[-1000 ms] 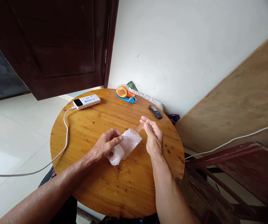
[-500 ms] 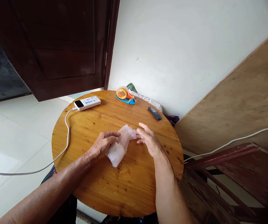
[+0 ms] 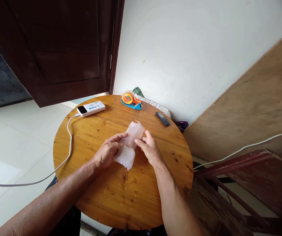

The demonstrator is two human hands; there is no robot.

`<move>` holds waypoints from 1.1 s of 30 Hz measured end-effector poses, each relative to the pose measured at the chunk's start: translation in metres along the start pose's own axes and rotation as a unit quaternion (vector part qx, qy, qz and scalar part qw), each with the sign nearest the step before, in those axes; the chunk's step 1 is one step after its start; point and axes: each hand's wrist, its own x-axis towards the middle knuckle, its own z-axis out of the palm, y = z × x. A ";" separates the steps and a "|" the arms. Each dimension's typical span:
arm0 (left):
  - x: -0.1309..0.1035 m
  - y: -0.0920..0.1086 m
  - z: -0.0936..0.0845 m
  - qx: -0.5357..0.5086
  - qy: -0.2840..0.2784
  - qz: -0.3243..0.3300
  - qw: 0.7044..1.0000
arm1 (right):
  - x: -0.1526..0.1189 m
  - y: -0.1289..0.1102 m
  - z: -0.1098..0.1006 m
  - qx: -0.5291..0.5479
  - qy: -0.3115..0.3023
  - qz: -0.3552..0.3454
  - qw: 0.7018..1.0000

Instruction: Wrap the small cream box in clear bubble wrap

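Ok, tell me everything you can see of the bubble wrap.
The bubble wrap is see-through, whitish with a faint pink tint, and looks like thin, crinkled plastic with a bubbled surface. A bulkier near part joins a flatter far flap with an uneven far edge. It lies slantwise around the middle of the table; whether it rests on the wood is unclear. The left grip holds its left side, the right grip the flap's right edge. Its contents, if any, cannot be made out.

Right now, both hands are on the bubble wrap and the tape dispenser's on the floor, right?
Not quite: the tape dispenser is on the table, as the head view shows. The left hand and right hand are indeed on the bubble wrap.
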 end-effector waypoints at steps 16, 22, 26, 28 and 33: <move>-0.007 0.002 -0.002 0.261 0.078 0.082 0.959 | -0.016 -0.021 0.004 -0.186 0.120 -0.170 0.960; -0.009 0.008 0.004 0.314 0.082 0.064 0.944 | -0.021 -0.018 0.016 -0.313 0.044 -0.126 0.940; -0.005 0.005 0.001 0.309 0.095 0.060 0.944 | -0.015 -0.015 0.003 -0.363 0.062 -0.087 0.926; -0.002 0.004 -0.002 0.313 0.110 0.067 0.941 | -0.012 -0.015 -0.007 -0.369 0.074 -0.074 0.923; -0.001 0.006 -0.006 0.277 0.141 0.095 0.946 | -0.009 -0.015 -0.019 -0.367 0.093 -0.068 0.923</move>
